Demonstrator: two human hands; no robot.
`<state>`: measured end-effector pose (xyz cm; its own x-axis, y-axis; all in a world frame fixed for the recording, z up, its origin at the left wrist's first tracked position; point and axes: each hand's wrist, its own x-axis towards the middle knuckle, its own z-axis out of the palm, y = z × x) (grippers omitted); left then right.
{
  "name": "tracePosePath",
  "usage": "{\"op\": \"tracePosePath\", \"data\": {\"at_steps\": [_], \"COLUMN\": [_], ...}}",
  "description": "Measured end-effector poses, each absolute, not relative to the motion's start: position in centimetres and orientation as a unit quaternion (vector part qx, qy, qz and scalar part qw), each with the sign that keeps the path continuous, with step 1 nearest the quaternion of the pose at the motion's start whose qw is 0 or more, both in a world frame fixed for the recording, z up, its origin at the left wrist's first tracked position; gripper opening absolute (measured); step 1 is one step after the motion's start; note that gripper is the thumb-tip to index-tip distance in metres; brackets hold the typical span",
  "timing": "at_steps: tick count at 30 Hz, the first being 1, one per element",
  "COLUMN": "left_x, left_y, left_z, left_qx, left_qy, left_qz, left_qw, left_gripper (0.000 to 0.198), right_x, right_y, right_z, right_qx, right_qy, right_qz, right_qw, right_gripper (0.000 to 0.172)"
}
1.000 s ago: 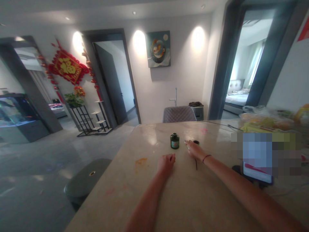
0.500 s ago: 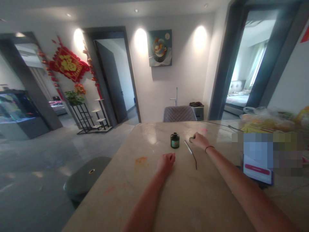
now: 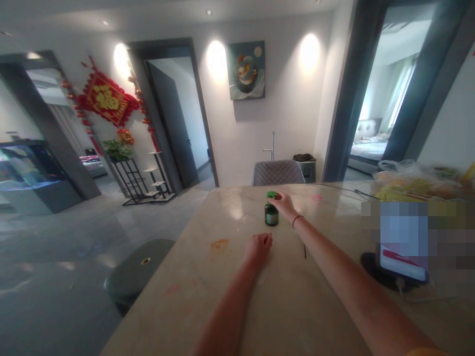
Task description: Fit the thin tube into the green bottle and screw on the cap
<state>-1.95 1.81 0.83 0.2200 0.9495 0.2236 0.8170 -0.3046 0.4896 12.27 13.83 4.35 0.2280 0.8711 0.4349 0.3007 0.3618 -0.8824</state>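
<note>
A small dark green bottle [image 3: 271, 216] with a red label stands on the beige marble table [image 3: 289, 296], near its middle. My right hand [image 3: 284, 203] reaches over it, fingers closed on a green cap [image 3: 272, 195] held just above the bottle's mouth. My left hand [image 3: 257, 246] rests on the table in a loose fist, a little nearer to me than the bottle, holding nothing that I can see. A thin dark stick-like tool [image 3: 305, 250] lies on the table, mostly hidden under my right forearm.
A grey padded chair [image 3: 278, 173] stands at the table's far end and a round stool [image 3: 139, 274] at its left side. Bags of yellow packets [image 3: 419, 183] and a phone on a round stand [image 3: 401, 264] crowd the right side. An orange stain [image 3: 218, 244] marks the tabletop.
My right hand picked the cap up from the table to the right of the bottle and carried it left, over the bottle's top. My left hand stayed put.
</note>
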Motion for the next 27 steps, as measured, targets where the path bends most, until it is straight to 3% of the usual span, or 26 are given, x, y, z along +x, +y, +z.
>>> {"op": "tracePosePath", "data": {"at_steps": [8,13,14,17,19,23,27], "left_x": [-1.9,-2.0,-2.0,-2.1,-2.1,-2.3,-2.3], "left_y": [2.1,2.7,2.8,3.0,2.9,2.6,2.4], "left_z": [0.8,0.2,0.0,-0.5,-0.5,0.0,0.4], "left_qx": [0.757,0.724,0.714,0.706,0.737,0.781,0.779], "left_qy": [0.596,0.619,0.619,0.607,0.575,0.54,0.552], "left_qz": [0.241,0.289,0.311,0.346,0.326,0.273,0.26], "left_qw": [0.117,0.101,0.101,0.116,0.139,0.15,0.142], "left_gripper": [0.043,0.025,0.026,0.059,0.07,0.056,0.056], "right_x": [12.9,13.5,13.7,14.0,14.0,13.9,15.1], "right_y": [13.0,11.4,10.9,9.0,7.5,4.8,2.6], "right_z": [3.6,3.8,3.7,3.4,3.1,3.1,4.2], "right_qx": [-0.503,-0.468,-0.455,-0.398,-0.363,-0.334,-0.365], "right_qy": [-0.625,-0.644,-0.646,-0.655,-0.659,-0.642,-0.615], "right_qz": [0.234,0.284,0.303,0.38,0.428,0.471,0.477], "right_qw": [0.548,0.534,0.533,0.518,0.501,0.505,0.512], "right_gripper": [0.038,0.039,0.04,0.045,0.045,0.052,0.053]}}
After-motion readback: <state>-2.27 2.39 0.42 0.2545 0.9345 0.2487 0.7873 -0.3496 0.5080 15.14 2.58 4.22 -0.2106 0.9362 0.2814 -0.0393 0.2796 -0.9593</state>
